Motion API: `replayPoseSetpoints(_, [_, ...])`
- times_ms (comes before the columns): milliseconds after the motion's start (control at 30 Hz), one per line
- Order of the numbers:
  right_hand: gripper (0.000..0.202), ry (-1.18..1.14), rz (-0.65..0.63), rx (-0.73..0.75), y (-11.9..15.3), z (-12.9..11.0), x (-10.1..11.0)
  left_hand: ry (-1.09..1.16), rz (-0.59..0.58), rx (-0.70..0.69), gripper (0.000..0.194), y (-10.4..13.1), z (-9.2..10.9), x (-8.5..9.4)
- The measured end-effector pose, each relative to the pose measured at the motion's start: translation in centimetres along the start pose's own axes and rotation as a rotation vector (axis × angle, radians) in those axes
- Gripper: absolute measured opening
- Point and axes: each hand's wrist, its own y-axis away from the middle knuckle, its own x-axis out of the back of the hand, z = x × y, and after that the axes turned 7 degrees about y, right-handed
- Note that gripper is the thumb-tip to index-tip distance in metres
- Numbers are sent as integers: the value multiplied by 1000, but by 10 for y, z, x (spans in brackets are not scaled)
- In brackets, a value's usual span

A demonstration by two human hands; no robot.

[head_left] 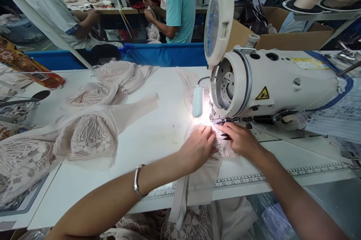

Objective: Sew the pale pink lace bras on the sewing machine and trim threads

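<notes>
Under the lit needle area of a white sewing machine [270, 82] lies a pale pink lace garment [204, 180], its lower part hanging over the table's front edge. My left hand [199, 146], a silver bangle on its wrist, pinches the lace just left of and in front of the needle. Close by on the right, my right hand [241, 138] rests at the lace with thumb and fingers bent round small dark-bladed snips [225, 136]. The needle tip is washed out by the lamp's glare.
Finished-looking lace bras [90, 134] are spread over the left of the white table [146, 127]. A small lamp [197, 101] hangs beside the machine head. A printed ruler [242, 180] runs along the front edge. An orange packet [31, 65] lies far left; people sit beyond a blue barrier [166, 55].
</notes>
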Motion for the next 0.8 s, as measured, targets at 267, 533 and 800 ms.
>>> replayPoseSetpoints(267, [36,-43,123,162,-4,-1,4,116,-4,-146,21,0,-24,8])
replayPoseSetpoints(533, [62,-50,127,204,-3,4,-1,186,-65,-202,28,-10,-49,21])
replayPoseSetpoints(800, [56,-33,0,80,0,5,-6,22,-68,-240,31,-11,-45,22])
